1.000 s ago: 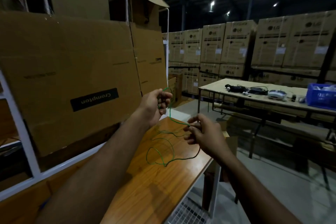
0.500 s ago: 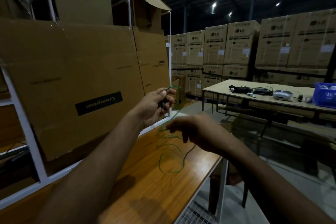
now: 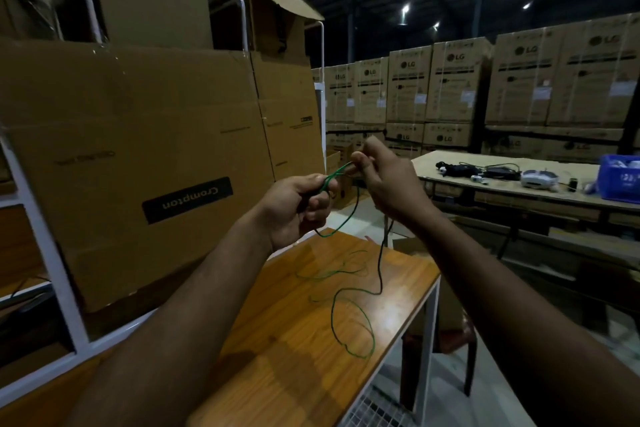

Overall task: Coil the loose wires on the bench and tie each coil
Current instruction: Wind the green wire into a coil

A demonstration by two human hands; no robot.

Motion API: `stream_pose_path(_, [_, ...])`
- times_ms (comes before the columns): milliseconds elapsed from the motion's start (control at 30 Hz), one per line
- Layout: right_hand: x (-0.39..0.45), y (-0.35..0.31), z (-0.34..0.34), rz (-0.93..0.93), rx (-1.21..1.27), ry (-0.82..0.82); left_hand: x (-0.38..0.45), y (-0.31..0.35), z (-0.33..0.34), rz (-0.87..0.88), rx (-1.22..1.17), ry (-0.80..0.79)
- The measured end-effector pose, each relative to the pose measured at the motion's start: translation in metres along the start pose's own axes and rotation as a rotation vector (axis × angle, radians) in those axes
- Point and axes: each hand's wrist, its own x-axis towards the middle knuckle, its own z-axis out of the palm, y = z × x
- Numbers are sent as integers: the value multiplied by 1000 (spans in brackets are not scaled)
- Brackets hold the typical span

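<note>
You're gripping the thin green plastic-coated wire [image 3: 349,211] in your curled left hand [image 3: 298,210] while your right hand [image 3: 388,184] is pinching it just beside. Its slack tail, lying below your fingers on the orange wooden bench [image 3: 298,340], is likely to tangle if pulled fast.

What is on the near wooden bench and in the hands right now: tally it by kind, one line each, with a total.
Green wire: 1, partly looped on the wooden bench, its upper end pinched between the left hand and the right hand
Hands on the wire: 2
Finished, tied coils: 0
Total: 3 (1 wire, 2 hands)
</note>
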Motion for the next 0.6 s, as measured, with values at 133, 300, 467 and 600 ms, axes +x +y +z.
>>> stream_pose_path(133, [0, 2, 5, 144, 312, -101, -2, 5, -1, -22, 38, -12])
stream_pose_path(300, [7, -4, -1, 279, 559, -105, -2, 7, -1, 40, 2, -17])
stream_pose_path(467, [7, -9, -13, 458, 909, -135, -2, 11, 3, 86, -13, -22])
stream_pose_path(600, [-1, -10, -16, 515, 1323, -195, -5, 14, 5, 126, -76, -50])
